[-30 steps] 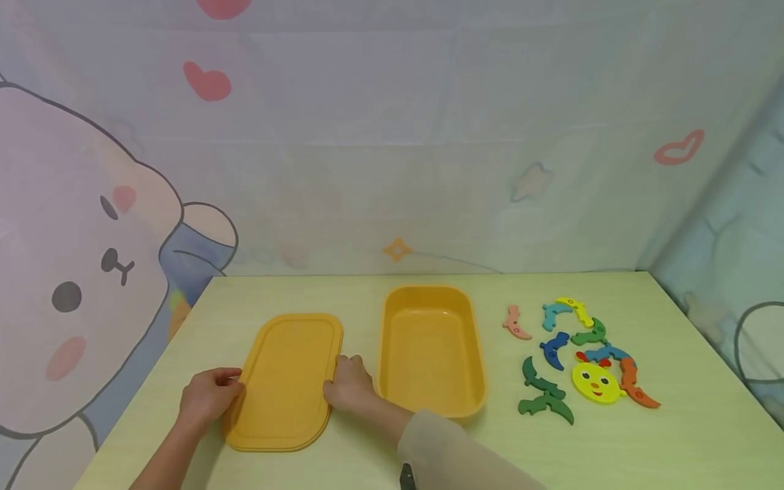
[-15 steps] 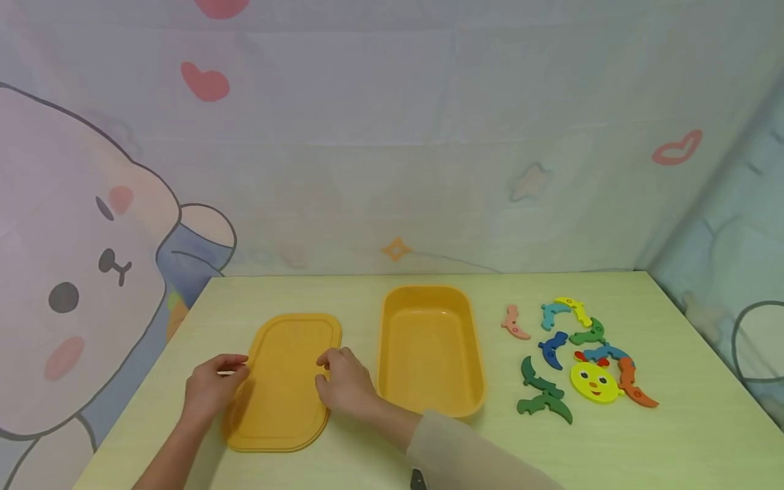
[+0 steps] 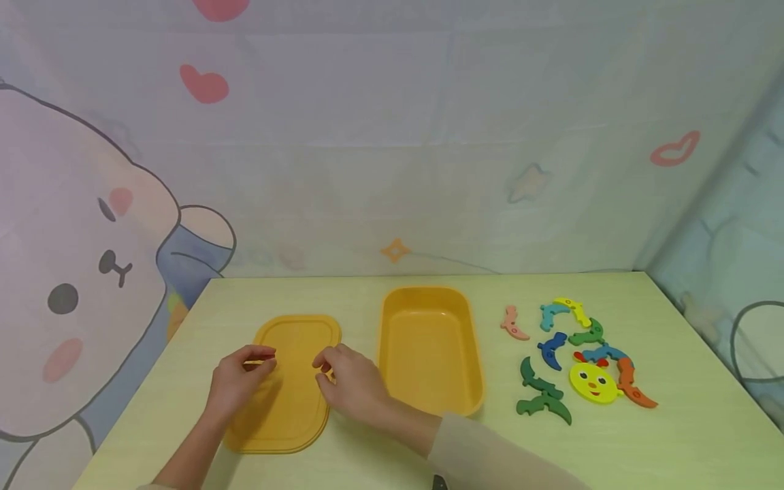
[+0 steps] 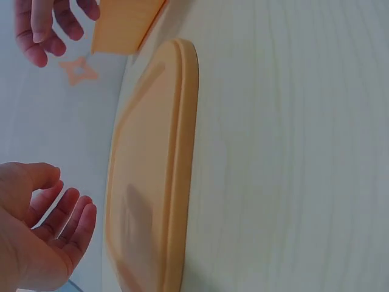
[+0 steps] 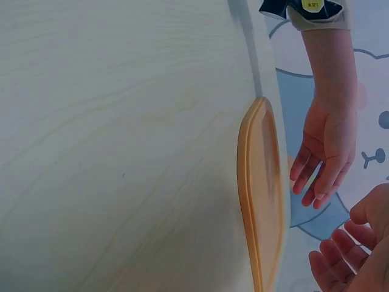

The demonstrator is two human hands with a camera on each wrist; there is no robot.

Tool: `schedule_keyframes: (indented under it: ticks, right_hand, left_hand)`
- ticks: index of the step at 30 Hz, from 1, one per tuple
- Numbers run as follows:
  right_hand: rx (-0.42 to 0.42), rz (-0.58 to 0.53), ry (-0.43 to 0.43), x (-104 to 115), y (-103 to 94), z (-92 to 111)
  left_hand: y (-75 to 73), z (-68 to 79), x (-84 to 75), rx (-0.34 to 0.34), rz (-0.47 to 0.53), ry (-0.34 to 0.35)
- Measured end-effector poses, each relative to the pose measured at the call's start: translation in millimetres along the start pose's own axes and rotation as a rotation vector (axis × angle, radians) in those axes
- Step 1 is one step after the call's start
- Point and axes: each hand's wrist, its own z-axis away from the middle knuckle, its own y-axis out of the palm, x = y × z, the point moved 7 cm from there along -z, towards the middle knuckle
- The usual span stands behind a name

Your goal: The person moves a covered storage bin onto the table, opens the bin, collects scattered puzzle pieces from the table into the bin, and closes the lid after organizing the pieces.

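Note:
A flat yellow lid [image 3: 297,408] with rounded corners lies on the table at the left. Over its left side hovers my left hand [image 3: 237,381], fingers loosely bent and nothing between them; the left wrist view shows this left hand [image 4: 42,231] raised off the lid [image 4: 149,134]. My right hand [image 3: 354,382] is above the lid's right edge, its fingers relaxed and holding nothing. In the right wrist view, the right hand [image 5: 355,249] is also apart from the lid [image 5: 267,182]. A deep yellow box [image 3: 431,354] without a cover stands just right of my right hand.
Several curved puzzle pieces, among them a pink one [image 3: 513,323] and an orange one [image 3: 631,381], lie to the right of the box. Among them is a yellow smiling caterpillar head [image 3: 594,382]. A printed curtain [image 3: 343,170] hangs behind the table's back edge.
Both hands have come off the lid's edges and risen. The left hand has moved right over the lid, the right hand slightly left, then up. Lid, box and pieces have stayed put.

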Motion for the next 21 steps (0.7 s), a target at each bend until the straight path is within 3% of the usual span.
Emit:
schedule_keyframes:
  ticks: [9,21]
  right_hand:
    - [-0.022,0.114,-0.132,0.6,-19.0,9.3]
    - [-0.076,0.245,-0.279,-4.8,-42.0,18.6]
  left_hand:
    - [19.5,0.5,-17.5,0.053,0.057,0.023]
    - [53.6,0.5,-35.3,0.167,0.209,0.011]
